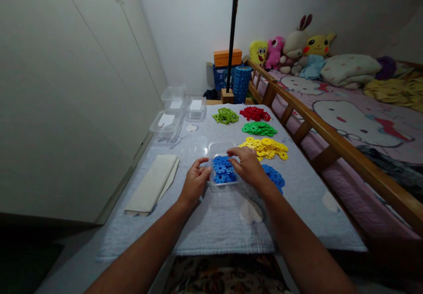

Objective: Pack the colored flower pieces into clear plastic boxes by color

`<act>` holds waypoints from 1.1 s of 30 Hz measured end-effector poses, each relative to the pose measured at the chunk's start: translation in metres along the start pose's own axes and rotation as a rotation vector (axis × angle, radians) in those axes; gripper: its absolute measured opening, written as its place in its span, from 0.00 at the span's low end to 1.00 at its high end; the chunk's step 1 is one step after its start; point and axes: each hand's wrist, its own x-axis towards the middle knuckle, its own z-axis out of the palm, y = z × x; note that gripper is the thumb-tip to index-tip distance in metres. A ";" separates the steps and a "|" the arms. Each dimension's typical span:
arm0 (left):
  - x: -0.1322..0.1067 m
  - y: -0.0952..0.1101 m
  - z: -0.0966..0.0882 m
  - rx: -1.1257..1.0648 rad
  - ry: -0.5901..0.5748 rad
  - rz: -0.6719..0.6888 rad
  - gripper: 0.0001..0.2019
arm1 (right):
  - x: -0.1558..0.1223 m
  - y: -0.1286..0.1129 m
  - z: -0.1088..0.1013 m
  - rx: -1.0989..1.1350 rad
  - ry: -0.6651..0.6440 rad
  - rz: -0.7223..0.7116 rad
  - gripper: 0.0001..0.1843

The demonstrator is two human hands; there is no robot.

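Observation:
A clear plastic box (pixel 220 146) stands on the pale blue quilted mat (pixel 214 214) and holds several blue flower-shaped discs (pixel 223 170). My left hand (pixel 194 181) rests against the box's left side, thumb and fingers curled round its wall. My right hand (pixel 247 164) hovers over the box's right edge, fingers bent down and pinched over the blue discs. Whether they hold a disc is hidden. A loose pile of blue discs (pixel 275 176) lies just right of my right wrist.
Piles of yellow (pixel 266 148), green (pixel 259 129), red (pixel 255 113) and lime discs (pixel 225 116) lie beyond. Several clear lidded boxes (pixel 173 109) stand at the far left. A folded cream cloth (pixel 152 184) lies left. A wooden bed rail (pixel 330 135) borders the right; a black pole (pixel 232 34) stands behind.

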 end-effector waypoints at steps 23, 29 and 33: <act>0.008 0.001 -0.010 0.103 0.018 0.045 0.20 | -0.053 0.060 -0.026 -0.254 -0.271 0.257 0.13; 0.005 0.002 -0.008 0.080 0.021 0.037 0.20 | -0.049 0.062 -0.024 -0.075 -0.164 0.248 0.05; 0.003 0.004 -0.005 0.077 -0.008 0.044 0.22 | -0.043 0.061 -0.032 0.205 -0.120 0.207 0.05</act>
